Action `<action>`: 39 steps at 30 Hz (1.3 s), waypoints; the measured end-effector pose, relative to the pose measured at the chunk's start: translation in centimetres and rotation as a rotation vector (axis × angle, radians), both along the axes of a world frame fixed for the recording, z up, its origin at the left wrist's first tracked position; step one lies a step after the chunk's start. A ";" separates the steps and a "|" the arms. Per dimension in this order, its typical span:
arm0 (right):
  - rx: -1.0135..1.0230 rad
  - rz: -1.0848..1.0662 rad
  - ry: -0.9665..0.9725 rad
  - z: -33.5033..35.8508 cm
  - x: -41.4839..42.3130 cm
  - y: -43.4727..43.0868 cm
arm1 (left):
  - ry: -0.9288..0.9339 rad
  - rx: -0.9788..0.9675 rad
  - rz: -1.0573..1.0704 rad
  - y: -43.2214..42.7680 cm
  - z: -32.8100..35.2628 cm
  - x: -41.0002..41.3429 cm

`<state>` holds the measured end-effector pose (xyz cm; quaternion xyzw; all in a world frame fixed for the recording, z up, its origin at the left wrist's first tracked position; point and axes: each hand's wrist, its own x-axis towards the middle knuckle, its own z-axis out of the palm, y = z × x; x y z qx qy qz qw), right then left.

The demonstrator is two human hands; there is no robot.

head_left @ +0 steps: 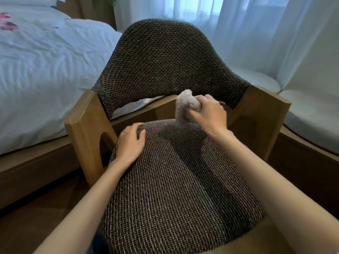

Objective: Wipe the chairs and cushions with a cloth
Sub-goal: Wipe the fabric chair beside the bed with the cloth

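Note:
A wooden armchair (86, 125) with a dark woven backrest (168, 59) stands right in front of me. Its seat cushion (174, 189) has the same brown weave and fills the lower middle of the view. My right hand (211, 116) grips a crumpled pale cloth (185, 107) just above the back edge of the cushion, below the backrest. The cloth's lower end hangs down to the cushion. My left hand (131, 143) lies flat on the cushion's back left corner, fingers slightly curled, holding nothing.
A bed with white sheets (45, 70) and a low wooden frame stands close on the left. A white cushioned bench (311, 125) sits at the right, behind the chair's right arm (264, 114). Sheer curtains (238, 24) hang behind. Dark wooden floor (36, 217) shows at lower left.

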<state>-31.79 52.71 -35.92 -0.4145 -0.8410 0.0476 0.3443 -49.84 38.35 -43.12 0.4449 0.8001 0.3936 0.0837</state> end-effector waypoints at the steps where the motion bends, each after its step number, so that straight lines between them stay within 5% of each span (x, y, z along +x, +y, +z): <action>1: -0.084 0.070 -0.080 -1.0 -0.3 -0.1 | -0.001 -0.015 0.001 0.2 -0.1 0.1; 6: -0.533 0.246 -0.106 -5.6 -0.5 -0.4 | 0.034 -0.114 0.031 0.3 -1.2 0.3; 11: -0.122 0.218 -0.173 -6.7 -0.1 0.4 | 0.087 -0.138 0.059 0.5 -2.1 0.4; 15: -0.361 0.354 -0.391 -7.9 -0.7 -1.0 | 0.133 -0.137 0.065 0.9 -2.6 0.2; 17: -0.282 0.286 -0.507 -9.5 -0.8 -2.0 | 0.182 -0.159 0.049 1.1 -3.0 0.0; 23: -0.084 0.169 -0.309 -10.8 -1.7 -2.0 | 0.292 -0.433 0.020 0.9 -4.0 -1.7; 29: -0.062 0.281 -0.070 -7.6 -5.0 1.3 | 0.292 -0.406 0.034 0.9 -4.2 -2.0; 35: -0.197 0.401 -0.301 -8.7 -14.8 1.4 | 0.313 -0.322 0.089 0.8 -4.4 -1.6; 39: -0.116 0.338 -0.348 -11.4 -16.1 0.9 | 0.324 -0.335 0.102 0.9 -4.6 -1.6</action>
